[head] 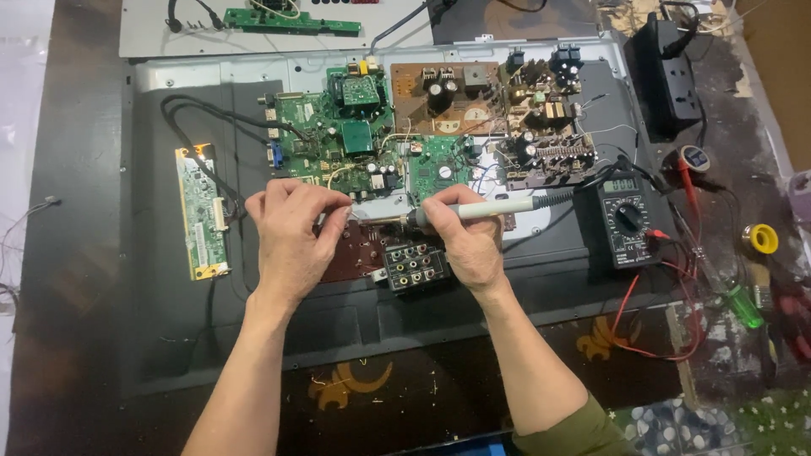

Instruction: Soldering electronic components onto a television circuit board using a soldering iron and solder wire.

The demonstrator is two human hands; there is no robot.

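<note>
hands at work over an opened flat-panel chassis [169, 338] on a dark counter [76, 253]: the right hand [469, 241] is closed, pen-style, around a soldering iron [490, 208], its tip angled onto a small brown circuit board [355, 253] for fine control. the left hand [291, 232], fingers curled, pinches something too small to identify beside the tip. a multimeter [625, 221] lies near.

Even, fairly bright overhead light; soft short shadows lie under both hands. The picture is sharp at centre, slightly soft toward the edges. The pale strip at far left is overexposed.
</note>
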